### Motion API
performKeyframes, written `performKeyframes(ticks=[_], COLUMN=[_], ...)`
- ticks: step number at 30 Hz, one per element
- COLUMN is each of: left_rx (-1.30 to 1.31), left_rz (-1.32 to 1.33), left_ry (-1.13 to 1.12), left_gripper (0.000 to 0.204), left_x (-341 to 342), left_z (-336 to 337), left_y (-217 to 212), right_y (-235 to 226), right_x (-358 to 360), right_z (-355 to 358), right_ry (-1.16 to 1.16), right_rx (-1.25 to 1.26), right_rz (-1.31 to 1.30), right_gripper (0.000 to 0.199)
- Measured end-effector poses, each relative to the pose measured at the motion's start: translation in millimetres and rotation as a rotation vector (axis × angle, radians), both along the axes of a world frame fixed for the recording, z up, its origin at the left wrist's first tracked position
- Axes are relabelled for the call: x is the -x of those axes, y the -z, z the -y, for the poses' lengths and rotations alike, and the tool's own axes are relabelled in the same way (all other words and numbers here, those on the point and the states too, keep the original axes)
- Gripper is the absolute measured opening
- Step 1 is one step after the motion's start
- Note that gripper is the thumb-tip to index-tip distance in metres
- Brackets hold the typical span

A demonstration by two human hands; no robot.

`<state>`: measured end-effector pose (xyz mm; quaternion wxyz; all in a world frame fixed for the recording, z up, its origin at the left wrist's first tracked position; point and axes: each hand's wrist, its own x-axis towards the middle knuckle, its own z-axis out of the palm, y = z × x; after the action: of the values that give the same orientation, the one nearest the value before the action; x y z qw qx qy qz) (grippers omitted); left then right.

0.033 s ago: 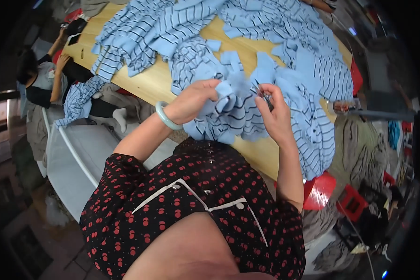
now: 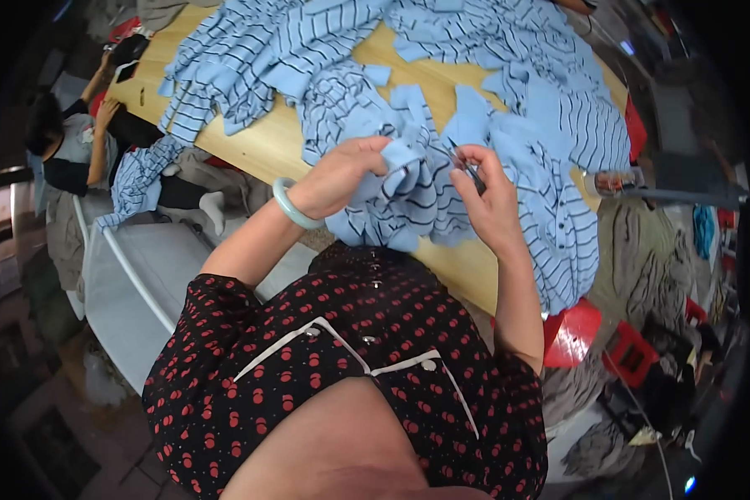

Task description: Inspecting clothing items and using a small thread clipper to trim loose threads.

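My left hand [image 2: 346,175], a pale bangle at its wrist, pinches a plain light-blue edge of a striped knit garment [image 2: 404,200]. The rest of that garment bunches and hangs over the table's near edge, in front of my body. In my right hand [image 2: 490,196] are small dark thread snips [image 2: 477,178], their narrow tip pointing up and left toward the cloth. The tip is close to the garment; I cannot tell whether it touches. Just right of that hand, another striped garment [image 2: 558,225] with dark buttons drapes over the edge.
Piles of similar blue striped garments [image 2: 308,37] cover much of the wooden table [image 2: 250,154]. At the left a co-worker [image 2: 79,150] sits by the table with striped cloth on the lap. A red stool [image 2: 573,333] and heaped grey cloth [image 2: 637,250] lie to the right.
The cloth between my hands, blurred before, is now sharper and has shifted slightly. My right hand with the snips has moved a little left; my left hand keeps its pinch.
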<state>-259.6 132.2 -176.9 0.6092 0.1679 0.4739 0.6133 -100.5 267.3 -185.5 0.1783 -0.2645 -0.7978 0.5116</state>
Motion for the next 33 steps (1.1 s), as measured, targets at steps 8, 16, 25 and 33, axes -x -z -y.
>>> performKeyframes(ticks=[8, 16, 25, 33], left_rx=[0.043, 0.057, 0.068, 0.035], left_rz=[-0.147, -0.098, 0.033, -0.241], left_ry=[0.083, 0.121, 0.089, 0.285], left_gripper=[0.023, 0.021, 0.019, 0.021], left_x=[-3.2, -0.7, 1.5, 4.7], left_z=[1.2, 6.0, 3.5, 2.1], left_y=[-1.1, -1.2, -3.9, -0.6], right_y=[-7.9, -9.4, 1.1, -3.1], right_x=[5.6, 12.5, 10.4, 14.3], right_z=[8.4, 8.1, 9.0, 16.4], right_ry=[-0.182, -0.271, -0.177, -0.186], right_rx=[-0.057, -0.035, 0.006, 0.168], right_rz=[-0.048, 0.018, -0.018, -0.025], right_gripper=[0.023, 0.023, 0.02, 0.034])
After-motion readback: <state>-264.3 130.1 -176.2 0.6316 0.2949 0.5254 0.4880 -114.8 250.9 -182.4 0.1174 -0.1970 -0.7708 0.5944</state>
